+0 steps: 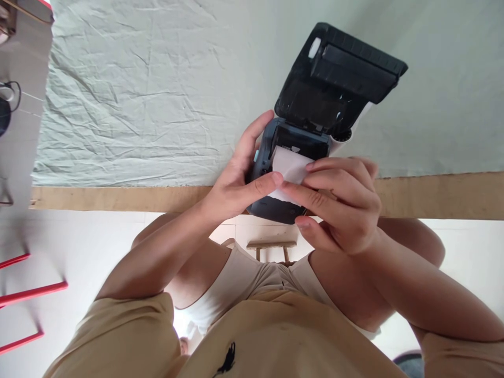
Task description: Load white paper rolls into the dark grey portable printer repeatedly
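A dark portable printer [277,209] is held over the near edge of the table, its black lid [311,97] swung open away from me. White paper [292,167] lies across its opened body. Wrapped round the printer's left side, my left hand [246,176] rests its thumb on the paper. My right hand [346,202] is at the printer's right side, with fingertips on the paper's right edge and the thumb lower down. Behind the right hand, a strip of white backing paper [359,123] shows beside the lid's hinge.
A pale green wrinkled cloth [137,94] covers the table, whose wooden edge [118,198] runs across the view. Below are my legs and a wooden stool [271,245]. Red metal bars [35,293] stand at the lower left.
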